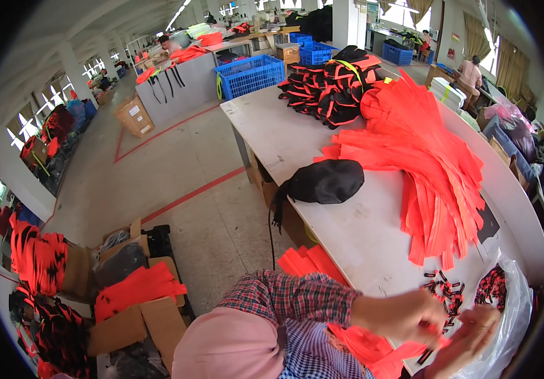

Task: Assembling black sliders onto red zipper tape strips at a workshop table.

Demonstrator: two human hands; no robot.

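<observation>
My left hand (404, 316), in a checked sleeve, reaches over the table's near right part. Its fingers are bent together on a bright orange-red fabric strip (404, 354), whose lower part hangs toward my lap. Close beside it is my right hand (471, 338), blurred by motion, so its grip does not show clearly. Just beyond the hands lie several small red and black pieces (446, 294). More of these pieces fill a clear plastic bag (517, 309) to the right. A large fan of orange-red strips (420, 164) spreads across the table (354, 230).
A black cloth bundle (329, 181) lies at the table's left edge, with stacked black-and-orange pieces (335, 85) behind. Cardboard boxes (158, 322) with orange-red fabric stand on the floor at left. Blue crates (251, 76) sit farther off. Another person (470, 74) works at back right.
</observation>
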